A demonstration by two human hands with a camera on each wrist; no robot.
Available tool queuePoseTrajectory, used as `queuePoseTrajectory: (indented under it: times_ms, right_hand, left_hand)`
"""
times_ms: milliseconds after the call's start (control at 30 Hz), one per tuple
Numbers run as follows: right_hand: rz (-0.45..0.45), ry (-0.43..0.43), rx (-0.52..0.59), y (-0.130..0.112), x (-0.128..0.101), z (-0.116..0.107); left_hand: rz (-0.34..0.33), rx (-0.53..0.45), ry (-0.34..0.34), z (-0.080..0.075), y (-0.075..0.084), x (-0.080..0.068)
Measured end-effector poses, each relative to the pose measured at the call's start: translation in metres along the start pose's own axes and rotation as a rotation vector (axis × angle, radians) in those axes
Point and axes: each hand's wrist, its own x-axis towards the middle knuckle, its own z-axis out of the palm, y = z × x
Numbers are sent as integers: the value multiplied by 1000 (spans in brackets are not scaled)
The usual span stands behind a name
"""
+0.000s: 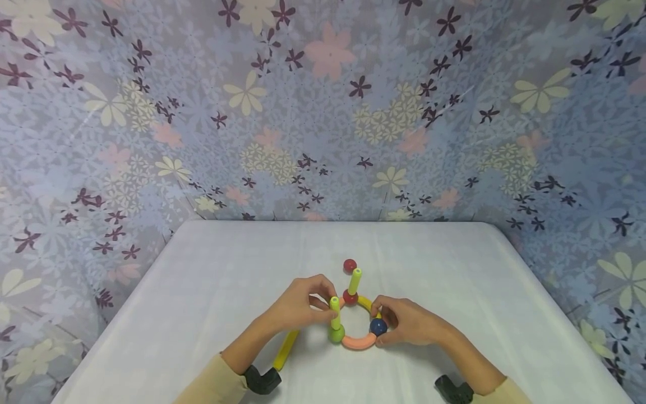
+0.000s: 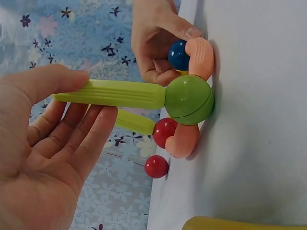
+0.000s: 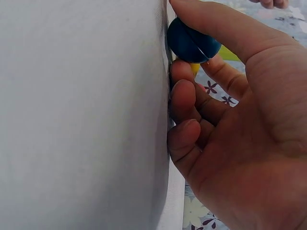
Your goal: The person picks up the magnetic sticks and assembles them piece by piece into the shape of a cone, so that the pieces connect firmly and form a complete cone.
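Observation:
On the table lies a ring of curved rods joined by balls. A salmon curved rod forms its front, between the green ball and the blue ball. My left hand pinches the light green rod standing up from the green ball, thumb on one side and fingertips on the other. Around the blue ball my right hand curls its thumb and fingers. At the back of the ring, a second light green rod stands on a red ball, with a yellow curved rod beside it.
A loose red ball sits just behind the ring. Left of the ring, a straight yellow rod lies partly under my left forearm. The white table ends at a flowered cloth backdrop.

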Motion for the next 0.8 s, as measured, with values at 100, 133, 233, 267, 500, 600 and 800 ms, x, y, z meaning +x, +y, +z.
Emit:
queuePoseTrajectory:
  times_ms: [100, 133, 233, 267, 500, 600, 800]
  right_hand:
    - [1, 0, 6, 0, 0, 0]
    - [1, 1, 8, 0, -1, 0]
    - [1, 0, 16, -1, -1, 0]
    - [1, -2, 20, -1, -1, -1]
    - [15, -45, 33, -2, 1, -5]
    - [16, -56, 52, -1, 2, -5]
    - [0, -33, 18, 1, -1, -5]
  left_hand:
    - [26, 13, -11, 1, 0, 0]
    - [33, 16, -14, 2, 0, 0]
    - [40, 15, -25, 3, -1, 1]
    - [40, 13, -30, 2, -1, 1]
    - [73, -27, -67, -7, -9, -1]
    - [62, -18, -61, -13, -13, -4]
    - [-107, 212, 9, -23, -25, -18]
